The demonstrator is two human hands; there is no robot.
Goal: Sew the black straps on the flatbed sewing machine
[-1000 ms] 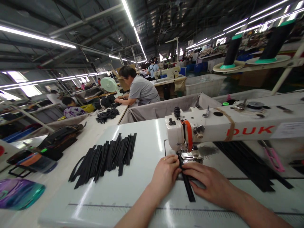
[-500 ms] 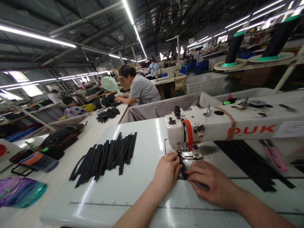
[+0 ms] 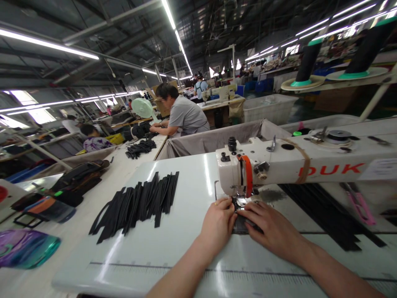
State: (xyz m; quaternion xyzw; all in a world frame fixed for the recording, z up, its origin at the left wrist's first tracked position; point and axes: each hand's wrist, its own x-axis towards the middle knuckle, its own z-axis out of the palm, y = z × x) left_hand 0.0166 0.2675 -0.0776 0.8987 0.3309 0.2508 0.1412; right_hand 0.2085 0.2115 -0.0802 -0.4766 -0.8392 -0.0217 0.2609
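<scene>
A white sewing machine [image 3: 279, 163] with red letters stands on the white table [image 3: 173, 248]. Both hands rest flat at its needle. My left hand [image 3: 218, 223] and my right hand [image 3: 269, 229] press a black strip [image 3: 238, 223] against the plate under the presser foot [image 3: 240, 201]. Most of the strip is hidden beneath the fingers. A spread of several black strips [image 3: 136, 203] lies to the left of my left hand.
More black strips [image 3: 325, 215] lie right of the needle under the machine arm, with pink snips [image 3: 356, 203] beside them. Black bags [image 3: 77, 180] and coloured plastic items [image 3: 25, 248] sit at far left. A person in grey [image 3: 184, 116] works at the table ahead. Thread cones [image 3: 305, 62] stand above.
The black strip has fed forward under the presser foot: a long length showed toward me a second ago, now almost none. Both hands moved closer to the needle.
</scene>
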